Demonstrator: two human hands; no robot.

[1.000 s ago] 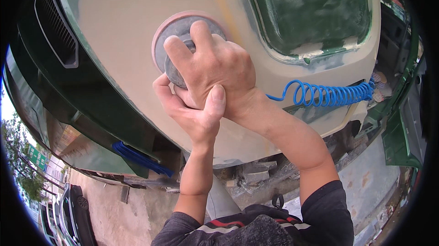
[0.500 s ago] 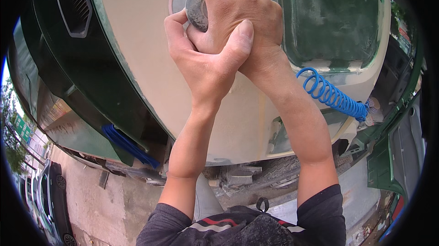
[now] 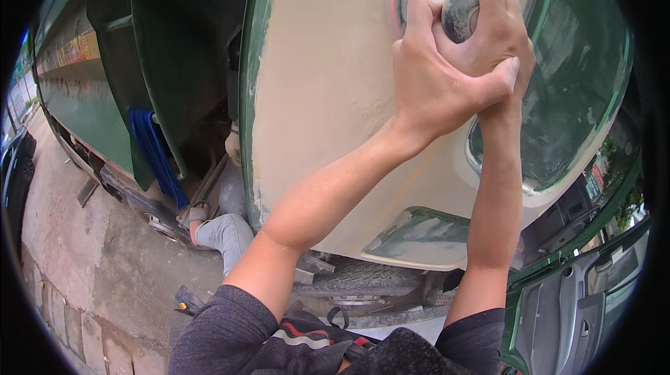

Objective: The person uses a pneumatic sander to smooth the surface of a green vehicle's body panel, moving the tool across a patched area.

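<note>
A round sander with a dark grey knob-like body and a pink-rimmed disc lies against a large beige-coated vehicle panel. My right hand is wrapped over its body. From the left, my left hand clasps the same spot, its fingers at the sander's near-left side and its thumb across the back of my right hand. Both forearms are stretched out over the panel. Part of the sander is hidden beneath my fingers.
Right of the sander is a dark green dusty window area; a smaller green recess sits lower. A tyre shows under the panel. At left, an open green body section holds blue cloth-like strips. A grey-trousered leg stands nearby. An open door is at lower right.
The view has swung, so the panel appears further right. Both hands keep their hold on the sander, which sits somewhat closer to the green window area. The blue coiled hose is no longer visible.
</note>
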